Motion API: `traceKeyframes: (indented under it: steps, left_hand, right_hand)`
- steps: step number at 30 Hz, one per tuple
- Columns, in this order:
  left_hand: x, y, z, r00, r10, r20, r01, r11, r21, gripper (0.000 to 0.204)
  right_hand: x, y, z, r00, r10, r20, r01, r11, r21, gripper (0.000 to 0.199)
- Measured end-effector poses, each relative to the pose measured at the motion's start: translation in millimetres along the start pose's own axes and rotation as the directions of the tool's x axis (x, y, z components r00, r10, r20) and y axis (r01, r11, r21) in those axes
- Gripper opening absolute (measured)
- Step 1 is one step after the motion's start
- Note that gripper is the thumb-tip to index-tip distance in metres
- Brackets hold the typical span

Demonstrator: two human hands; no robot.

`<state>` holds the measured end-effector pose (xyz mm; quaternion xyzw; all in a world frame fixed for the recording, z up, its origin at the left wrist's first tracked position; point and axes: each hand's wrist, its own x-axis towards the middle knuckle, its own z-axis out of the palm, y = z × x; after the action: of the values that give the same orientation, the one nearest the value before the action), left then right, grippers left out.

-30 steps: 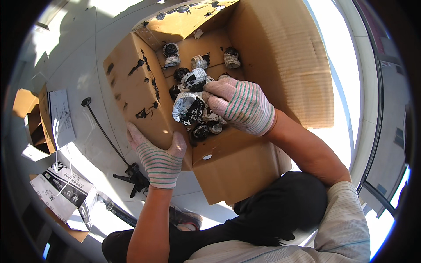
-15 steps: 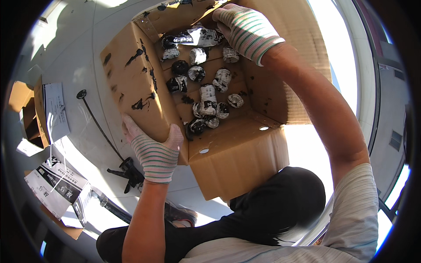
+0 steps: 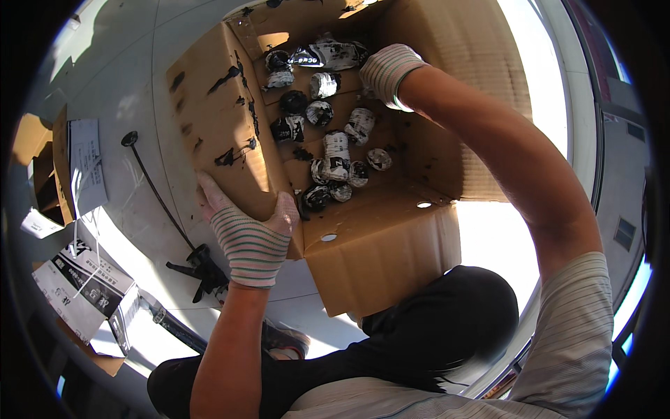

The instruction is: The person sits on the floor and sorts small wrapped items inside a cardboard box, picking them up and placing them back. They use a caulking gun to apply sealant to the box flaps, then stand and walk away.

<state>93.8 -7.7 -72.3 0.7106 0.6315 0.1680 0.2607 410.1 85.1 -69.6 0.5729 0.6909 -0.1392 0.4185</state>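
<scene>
A large open cardboard box (image 3: pixel 391 258) stands in front of me, its flaps folded out and its left flap streaked with black paste. My left hand (image 3: pixel 252 234), in a striped knitted glove, grips the near edge of that left flap, thumb on one side and fingers on the other. My right hand (image 3: pixel 392 73), gloved alike, is inside the box by its right wall, fingers curled down. Anything it holds is hidden. Beside it lies a long crumpled black-and-white wrapper (image 3: pixel 328 54). Several scrunched, paste-smeared wrappers (image 3: pixel 336 155) lie across the box bottom.
On the pale tiled floor to the left lies a caulking gun (image 3: pixel 202 264) with a long rod. Farther left are an open carton (image 3: pixel 85 160) and a printed white-and-black carton (image 3: pixel 84 286) with loose straps. My bent knee (image 3: pixel 453 300) is close to the box's near flap.
My right hand has come down from the far edge of the box to its right inner side, lower and to the right. My left hand keeps its grip on the flap.
</scene>
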Motion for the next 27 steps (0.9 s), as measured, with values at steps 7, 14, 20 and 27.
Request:
traceKeyframes:
  steps: [7,14,20,27]
  left_hand:
    - [0,-3,-1,0.999,0.045,-0.012,-0.045,0.999,0.010,0.105]
    - [-2,-5,3,0.996,0.082,-0.029,-0.082,0.997,-0.009,0.102]
    - [-1,-10,3,0.992,0.120,-0.032,-0.119,0.993,0.017,0.101]
    - [0,-9,4,0.994,0.102,-0.031,-0.102,0.995,-0.004,0.103]
  right_hand:
    - [12,-7,10,0.998,-0.012,-0.057,0.011,1.000,-0.021,0.024]
    - [13,-3,6,0.996,0.027,-0.085,-0.024,0.999,0.039,0.024]
    - [12,1,2,0.995,0.039,-0.096,-0.030,0.995,0.093,0.025]
    - [17,3,0,0.990,0.075,-0.119,-0.061,0.991,0.122,0.023]
